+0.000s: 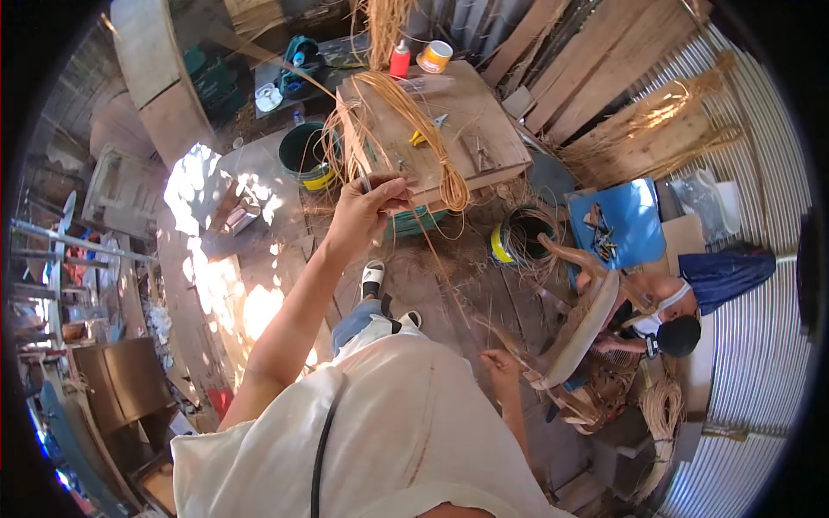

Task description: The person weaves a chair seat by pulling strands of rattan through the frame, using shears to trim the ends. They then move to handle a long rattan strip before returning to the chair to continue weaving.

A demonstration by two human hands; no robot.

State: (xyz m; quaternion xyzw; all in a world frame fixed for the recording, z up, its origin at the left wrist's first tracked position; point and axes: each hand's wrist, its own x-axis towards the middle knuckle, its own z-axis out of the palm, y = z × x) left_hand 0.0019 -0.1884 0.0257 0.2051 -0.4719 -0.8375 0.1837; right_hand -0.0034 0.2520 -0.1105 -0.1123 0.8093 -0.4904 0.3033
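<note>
I see a red bottle, a blue tray, yellow pliers handles and a plain white shirt.

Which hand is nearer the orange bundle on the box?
Left: the left hand is close to the orange bundle; the right hand is farther back, by the wooden frame.

Sun is blasting in at nine to ten o'clock, burning the floor pure white in dappled patches! Glare flares on the fibre at two, violet-blue at eight. Soft shade fills the middle, reasonably crisp; the fisheye rim bends the wall at three, corners black, left edge hazy.
</note>
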